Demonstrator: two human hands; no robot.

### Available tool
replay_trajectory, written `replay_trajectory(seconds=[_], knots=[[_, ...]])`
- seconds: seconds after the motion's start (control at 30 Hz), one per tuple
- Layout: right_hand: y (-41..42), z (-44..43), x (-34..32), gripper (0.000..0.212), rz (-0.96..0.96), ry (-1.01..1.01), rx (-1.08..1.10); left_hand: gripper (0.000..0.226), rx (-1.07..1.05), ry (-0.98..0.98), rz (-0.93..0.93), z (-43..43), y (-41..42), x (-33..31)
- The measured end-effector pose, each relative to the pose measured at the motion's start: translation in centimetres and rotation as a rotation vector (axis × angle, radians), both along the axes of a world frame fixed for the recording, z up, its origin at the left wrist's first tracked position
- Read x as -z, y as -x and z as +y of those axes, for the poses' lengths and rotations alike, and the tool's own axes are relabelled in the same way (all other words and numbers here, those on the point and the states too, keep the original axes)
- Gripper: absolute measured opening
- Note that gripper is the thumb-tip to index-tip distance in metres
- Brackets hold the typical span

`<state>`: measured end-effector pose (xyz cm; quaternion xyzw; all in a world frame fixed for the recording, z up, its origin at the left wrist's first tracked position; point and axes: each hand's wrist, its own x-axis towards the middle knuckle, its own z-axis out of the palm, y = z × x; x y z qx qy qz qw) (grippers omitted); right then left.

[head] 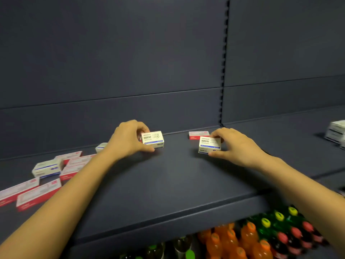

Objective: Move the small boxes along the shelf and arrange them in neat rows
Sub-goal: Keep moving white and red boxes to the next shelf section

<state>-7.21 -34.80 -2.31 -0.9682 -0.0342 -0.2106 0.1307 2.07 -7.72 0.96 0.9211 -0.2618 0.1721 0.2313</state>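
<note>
Dark grey shelf (168, 174), mid-depth: a white box (153, 139) is gripped by the curled fingers and thumb of the left hand (128, 139). A second white box (209, 144) is gripped likewise by the right hand (235, 144) and partly hides a red-and-white box (197, 135) behind. Scattered boxes (56, 171) are cut off at left. A stack (336, 133) at the right edge and the bottles (252, 238) below are blurred.

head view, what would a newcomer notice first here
The left hand grips one white box and the right hand grips a second white box, apart from each other at the middle of the dark shelf. At far left, red-and-white boxes lie scattered at odd angles. Below the shelf, lower right, bright orange, green and red bottles stand out.
</note>
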Motion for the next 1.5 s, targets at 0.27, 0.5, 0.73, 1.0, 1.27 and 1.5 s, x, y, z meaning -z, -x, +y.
replay_trajectory(seconds=[0.27, 0.5, 0.73, 1.0, 1.27, 1.5], knots=[[6.4, -6.4, -0.7, 0.044, -0.001, -0.011, 0.152, 0.045, 0.289, 0.018, -0.006, -10.3, 3.8, -0.8], [12.9, -15.0, -1.2, 0.042, -0.006, -0.006, 0.239, 0.044, 0.443, 0.037, 0.013, -21.2, 8.1, -0.5], [18.8, -26.0, -1.5, 0.042, 0.003, -0.059, 0.253, 0.044, 0.467, 0.075, 0.059, -32.5, 13.8, 0.0], [21.8, -36.2, -1.4, 0.048, 0.043, -0.017, 0.177, 0.043, 0.392, 0.123, 0.096, -42.2, 18.1, 1.7], [20.1, -41.6, -1.3, 0.04, 0.022, -0.058, 0.071, 0.048, 0.268, 0.103, 0.07, -47.1, 17.7, 2.0], [16.3, -44.3, -0.9, 0.048, 0.026, -0.139, 0.016, 0.052, 0.194, 0.07, 0.058, -49.5, 15.6, 2.4]])
